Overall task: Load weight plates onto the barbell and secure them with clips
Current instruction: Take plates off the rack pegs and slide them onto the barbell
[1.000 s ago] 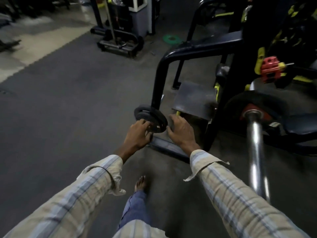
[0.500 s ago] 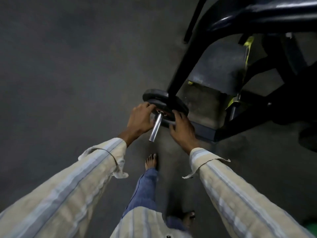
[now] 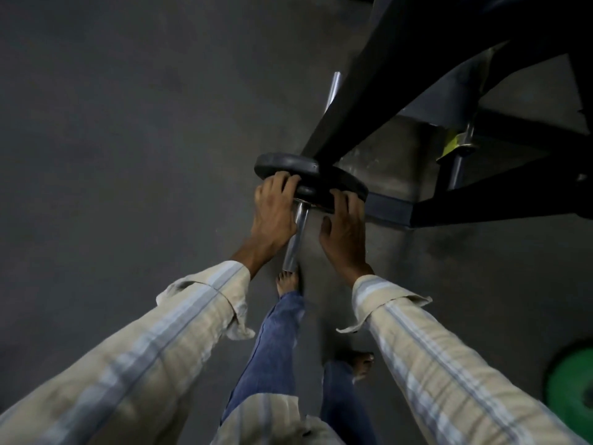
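Round black plate (image 3: 308,176), matte, rubbery-looking with a thick rounded rim, sits on the bar (image 3: 296,239) with the bar through its centre hole. Bar sleeve is a smooth shiny steel cylinder; its free end points back toward the person and ends just above the bare left foot (image 3: 288,282). A second short stretch of bright steel (image 3: 333,91) shows beyond the plate, partly hidden behind the frame.

Left hand (image 3: 272,216) has fingers curled over the plate's left rim, gripping it, palm just beside the sleeve. Right hand (image 3: 341,232) grips the plate's right lower rim, fingers bent over the edge, thumb spread toward the bar. Both hands are on the plate face nearest the camera, one each side of the sleeve.

Black frame (image 3: 369,81), painted metal tube, slants from top right down to the plate's far edge; it overlaps the plate, contact unclear. A flat dark base bar (image 3: 390,208) runs along the floor to the right of the plate. Yellow-green tag with a metal fitting (image 3: 455,144) sits on the frame at right.

Floor (image 3: 128,123) is dark grey, dull, slightly mottled. Green disc (image 3: 574,383), smooth, lies on the floor at the right edge, well apart from the bar, cut off by the picture. Sleeves (image 3: 160,345) are beige cloth with pale blue stripes, cuffs unbuttoned; jeans (image 3: 272,345) blue denim. Right foot (image 3: 361,361) bare.
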